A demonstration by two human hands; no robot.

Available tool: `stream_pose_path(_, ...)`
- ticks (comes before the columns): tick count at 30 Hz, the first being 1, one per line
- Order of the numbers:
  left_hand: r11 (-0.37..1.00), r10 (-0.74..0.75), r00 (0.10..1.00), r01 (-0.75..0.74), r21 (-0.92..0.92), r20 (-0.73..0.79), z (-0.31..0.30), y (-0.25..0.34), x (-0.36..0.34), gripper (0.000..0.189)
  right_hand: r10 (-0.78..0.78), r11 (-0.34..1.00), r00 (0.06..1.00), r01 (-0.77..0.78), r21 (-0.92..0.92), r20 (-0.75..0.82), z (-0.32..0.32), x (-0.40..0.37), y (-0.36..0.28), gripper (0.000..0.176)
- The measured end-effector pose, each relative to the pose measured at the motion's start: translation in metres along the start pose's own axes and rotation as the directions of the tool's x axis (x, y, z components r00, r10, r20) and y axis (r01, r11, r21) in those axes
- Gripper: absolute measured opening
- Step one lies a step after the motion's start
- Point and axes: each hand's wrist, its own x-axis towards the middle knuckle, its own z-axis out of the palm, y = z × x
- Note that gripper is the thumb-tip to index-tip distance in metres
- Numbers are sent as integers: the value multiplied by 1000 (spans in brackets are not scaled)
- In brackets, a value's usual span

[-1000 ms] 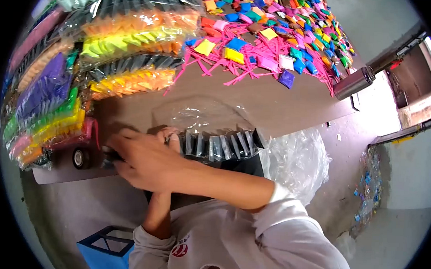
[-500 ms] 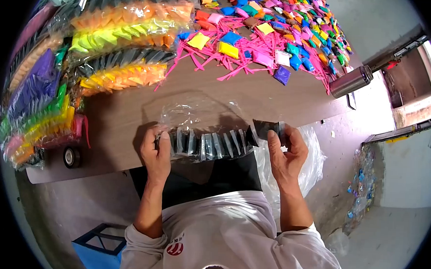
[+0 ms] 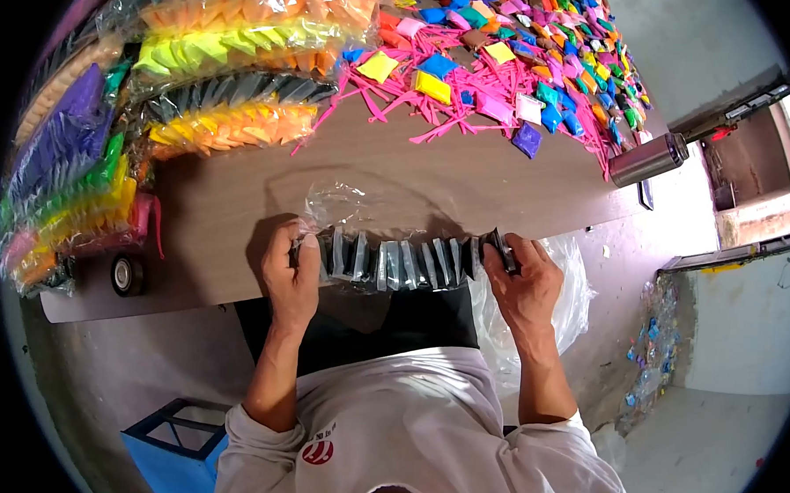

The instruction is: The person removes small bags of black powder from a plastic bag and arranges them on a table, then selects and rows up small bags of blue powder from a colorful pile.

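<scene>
A row of black packets [image 3: 405, 264] stands on edge in clear plastic at the table's front edge. At its left end my left hand [image 3: 292, 264] is closed, with the thumb on top, gripping the end of the row and its clear wrap. My right hand [image 3: 524, 277] is closed around the black packets at the right end. Loose clear film [image 3: 340, 202] rises behind the left part of the row.
Bagged rows of coloured packets [image 3: 245, 42] fill the back left. Pink strips [image 3: 393, 88] and many small packets [image 3: 527, 41] lie behind. A metal flask [image 3: 650, 161] stands right, a black roll [image 3: 127, 275] left. A blue crate [image 3: 170, 453] is below; clear plastic [image 3: 569, 294] hangs right.
My right hand has moved slightly left, bringing the tilted black packets at the right end against the row. My left hand still grips the left end. The view has shifted slightly.
</scene>
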Motion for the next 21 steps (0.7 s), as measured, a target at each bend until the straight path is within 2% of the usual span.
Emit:
stream_pose_path(4, 1000, -5, 1000, 6, 8, -11, 1, 1, 0, 19, 79, 996, 994, -82, 34, 80, -3, 0, -1, 18)
stream_pose_path(6, 1000, 0, 1000, 0, -3, -19, 1, 3, 2, 16, -115, 991, 992, 117, 58, -42, 3, -3, 16, 19)
stream_pose_path(10, 1000, 13, 1000, -13, 15, -18, 2, 5, 2, 20, -106, 981, 992, 94, 171, 64, 5, -4, 24, 23)
stream_pose_path(12, 1000, 19, 1000, -19, 5, -18, 2, 4, 2, 20, 215, 915, 949, -278, 291, 231, 3, -2, 16, 24)
stream_pose_path(13, 1000, 20, 1000, -20, 8, -16, 1, 4, 2, 20, 216, 914, 948, -280, 294, 232, 5, -1, 20, 24)
stream_pose_path(15, 1000, -26, 1000, 26, 4, -8, 0, 5, 3, 18, 229, 824, 942, -322, 466, 245, 12, 10, 28, 24)
stream_pose_path(16, 1000, -24, 1000, 24, 7, -8, 0, 5, 5, 18, 229, 823, 942, -321, 469, 244, 11, 18, 29, 24)
stream_pose_path(18, 986, -115, 993, 111, -124, -28, 1, 3, 10, 16, 219, 829, 928, -339, 444, 300, 10, 40, 26, 24)
stream_pose_path(19, 987, -112, 993, 108, -119, -33, 1, 6, 13, 16, 145, 841, 956, -255, 477, 254, 17, 51, 32, 23)
stream_pose_path(21, 980, -122, 992, 114, -165, -34, 3, 14, 20, 16, 113, 833, 964, -224, 506, 241, 19, 73, 31, 23)
